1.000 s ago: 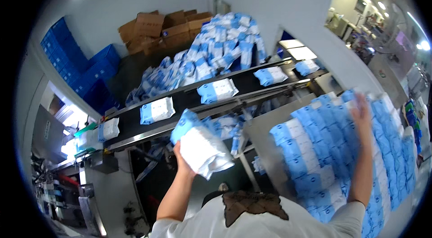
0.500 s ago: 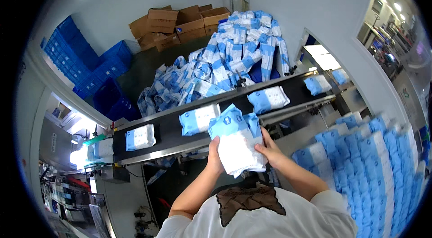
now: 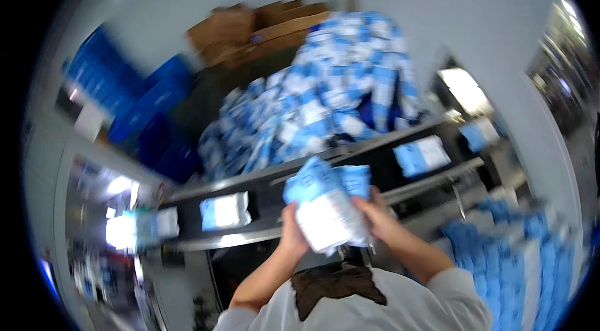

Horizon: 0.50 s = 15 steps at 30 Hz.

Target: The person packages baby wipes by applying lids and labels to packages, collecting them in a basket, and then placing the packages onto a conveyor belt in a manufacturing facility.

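Note:
My two hands hold a small stack of soft blue-and-white packs (image 3: 328, 218) in front of my chest, over the near edge of a black conveyor belt (image 3: 267, 205). My left hand (image 3: 292, 231) is closed on the stack's left side. My right hand (image 3: 378, 217) grips the right side, its thumb on the front pack. Behind the front pack, a second pack's blue end (image 3: 354, 181) shows. One similar pack (image 3: 225, 211) lies on the belt to the left, another (image 3: 422, 156) to the right. The stack hides part of the belt.
Beyond the belt rises a big heap of blue-and-white packs (image 3: 312, 96). Brown cartons (image 3: 228, 31) and blue crates (image 3: 103, 68) stand at the back left. Stacked rows of packs (image 3: 500, 262) fill the near right. A lit machine opening (image 3: 128, 231) sits at the belt's left end.
The belt's packs appear farther right, and the whole view has shifted and blurred. Both hands still hold the stack, which is a little lower and more tilted.

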### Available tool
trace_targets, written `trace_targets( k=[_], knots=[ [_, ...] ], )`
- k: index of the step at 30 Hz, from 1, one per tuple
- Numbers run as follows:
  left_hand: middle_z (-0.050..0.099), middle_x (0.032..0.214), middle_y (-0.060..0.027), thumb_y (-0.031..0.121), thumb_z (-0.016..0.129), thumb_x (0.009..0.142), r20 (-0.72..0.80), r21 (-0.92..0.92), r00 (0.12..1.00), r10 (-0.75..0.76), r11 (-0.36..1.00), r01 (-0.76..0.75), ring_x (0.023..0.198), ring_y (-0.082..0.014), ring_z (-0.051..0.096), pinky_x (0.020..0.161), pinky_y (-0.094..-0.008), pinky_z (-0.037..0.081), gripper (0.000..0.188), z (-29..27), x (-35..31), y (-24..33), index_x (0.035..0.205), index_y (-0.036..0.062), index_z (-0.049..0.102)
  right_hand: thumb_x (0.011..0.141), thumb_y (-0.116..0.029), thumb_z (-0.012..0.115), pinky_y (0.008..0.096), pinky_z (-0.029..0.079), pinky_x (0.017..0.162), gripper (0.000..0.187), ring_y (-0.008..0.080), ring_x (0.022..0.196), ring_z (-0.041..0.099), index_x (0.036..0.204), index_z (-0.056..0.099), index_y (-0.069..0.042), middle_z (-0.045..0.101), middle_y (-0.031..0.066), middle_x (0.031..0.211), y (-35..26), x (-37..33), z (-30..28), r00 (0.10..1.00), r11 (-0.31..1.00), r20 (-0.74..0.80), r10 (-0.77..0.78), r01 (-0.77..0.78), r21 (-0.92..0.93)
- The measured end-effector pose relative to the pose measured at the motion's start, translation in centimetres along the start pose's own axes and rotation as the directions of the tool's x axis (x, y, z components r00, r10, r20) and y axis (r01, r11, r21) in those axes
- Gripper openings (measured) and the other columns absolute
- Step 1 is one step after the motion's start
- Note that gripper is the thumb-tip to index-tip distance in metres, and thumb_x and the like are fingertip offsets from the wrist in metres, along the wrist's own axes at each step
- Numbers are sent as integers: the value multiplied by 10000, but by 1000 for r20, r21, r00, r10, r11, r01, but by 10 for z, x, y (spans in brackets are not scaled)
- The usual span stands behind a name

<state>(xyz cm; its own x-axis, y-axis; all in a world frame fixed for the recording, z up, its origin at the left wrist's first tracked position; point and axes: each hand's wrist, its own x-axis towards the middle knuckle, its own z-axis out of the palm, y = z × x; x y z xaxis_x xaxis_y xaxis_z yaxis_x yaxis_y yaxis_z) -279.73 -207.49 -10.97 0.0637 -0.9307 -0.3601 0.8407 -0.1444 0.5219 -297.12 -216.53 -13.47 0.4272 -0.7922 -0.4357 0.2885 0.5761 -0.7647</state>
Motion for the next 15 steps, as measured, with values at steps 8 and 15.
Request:
trace_targets(
  k=[8,15],
  knots=[
    [559,1119,-150,617,476,758,88,-164,996,21,986,-6,996,-349,554,874,-488,449,718,3,43,-18,1249,94,454,869,-442,464,454,369,1012,613,310,1147,505,1320,385,-34,514,158,1248,-85,22,-147,938,763,159,-309,144,630],
    [345,1416,-86,743,293,812,-181,150,888,422,905,-399,1262,-314,367,1018,-452,329,859,34,33,-33,1409,125,289,838,-193,585,412,425,955,446,278,1117,532,1234,458,-30,555,131,1201,-181,177,-309,947,729,-58,-316,281,625]
  ],
)
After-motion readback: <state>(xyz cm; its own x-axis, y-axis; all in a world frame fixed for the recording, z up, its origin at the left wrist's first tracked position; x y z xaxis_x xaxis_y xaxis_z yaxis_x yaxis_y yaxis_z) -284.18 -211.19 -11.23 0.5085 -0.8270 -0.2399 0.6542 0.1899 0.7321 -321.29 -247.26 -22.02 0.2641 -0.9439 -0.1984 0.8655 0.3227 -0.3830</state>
